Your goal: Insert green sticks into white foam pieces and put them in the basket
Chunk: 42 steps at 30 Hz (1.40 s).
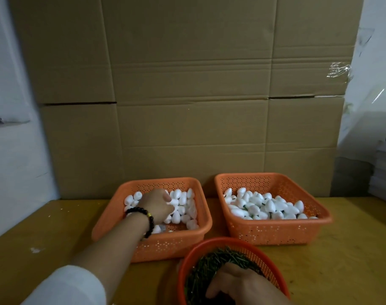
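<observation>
Green sticks (pixel 212 266) jumbled every way in round mesh basket (pixel 253 246), right hand (pixel 238 285) curled among them, grasp unclear, left hand (pixel 158 205) pinching egg-shaped white foam piece (pixel 173 202).

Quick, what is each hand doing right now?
Left hand: reaching into the left basket, fingers on a white foam piece; grip unclear.
Right hand: in the green sticks; grip unclear.

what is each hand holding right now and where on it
The left hand reaches into the left basket of foam pieces; the right hand is in the sticks. Whether either's fingers hold anything cannot be told.
</observation>
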Each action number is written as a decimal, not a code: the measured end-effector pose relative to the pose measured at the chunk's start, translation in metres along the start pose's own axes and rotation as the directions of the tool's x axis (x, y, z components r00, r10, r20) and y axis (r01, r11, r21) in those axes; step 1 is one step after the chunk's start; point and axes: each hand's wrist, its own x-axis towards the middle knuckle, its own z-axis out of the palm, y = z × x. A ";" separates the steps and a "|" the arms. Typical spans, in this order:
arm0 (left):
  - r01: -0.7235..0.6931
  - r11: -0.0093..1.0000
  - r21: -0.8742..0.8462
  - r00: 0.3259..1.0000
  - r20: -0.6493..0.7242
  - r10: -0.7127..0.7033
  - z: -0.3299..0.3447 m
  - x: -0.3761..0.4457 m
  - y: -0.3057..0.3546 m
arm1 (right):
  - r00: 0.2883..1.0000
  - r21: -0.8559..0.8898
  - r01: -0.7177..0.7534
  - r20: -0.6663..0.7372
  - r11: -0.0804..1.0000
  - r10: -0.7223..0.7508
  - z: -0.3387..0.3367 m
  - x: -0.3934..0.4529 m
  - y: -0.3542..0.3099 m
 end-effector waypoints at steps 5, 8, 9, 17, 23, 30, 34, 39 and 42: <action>-0.101 0.867 0.488 0.932 0.351 -0.089 -0.018 -0.003 -0.032 | 0.997 -0.076 0.003 0.079 0.997 0.003 0.014 0.009 0.008; -0.183 0.808 0.560 0.923 0.382 -0.055 -0.015 -0.005 -0.028 | 0.996 -0.065 -0.083 0.034 0.994 0.085 0.008 0.006 0.016; -0.206 0.791 0.576 0.920 0.389 -0.044 -0.013 -0.005 -0.026 | 0.994 -0.066 -0.089 0.056 0.994 0.092 0.008 0.007 0.013; -0.205 0.872 0.445 0.885 0.465 -0.029 -0.004 0.002 -0.023 | 0.994 -0.084 -0.076 0.078 0.994 0.082 0.012 0.007 0.016; -0.259 0.878 0.402 0.892 0.449 0.057 -0.007 0.004 -0.023 | 0.994 -0.092 -0.073 0.078 0.993 0.080 0.011 0.009 0.015; -0.319 0.862 0.394 0.843 0.533 0.068 -0.003 0.004 -0.009 | 0.992 -0.089 -0.088 0.086 0.992 0.096 0.011 0.008 0.014; -0.281 0.875 0.394 0.850 0.526 0.036 0.000 -0.002 0.002 | 0.989 -0.097 -0.098 0.102 0.990 0.108 0.011 0.009 0.015; -0.409 0.767 0.494 0.826 0.558 0.080 0.010 -0.002 0.012 | 0.988 -0.118 -0.110 0.095 0.987 0.121 0.010 0.007 0.013; -0.389 0.787 0.479 0.842 0.531 0.092 0.007 -0.002 0.009 | 0.990 -0.123 -0.107 0.078 0.987 0.117 0.008 0.005 0.011</action>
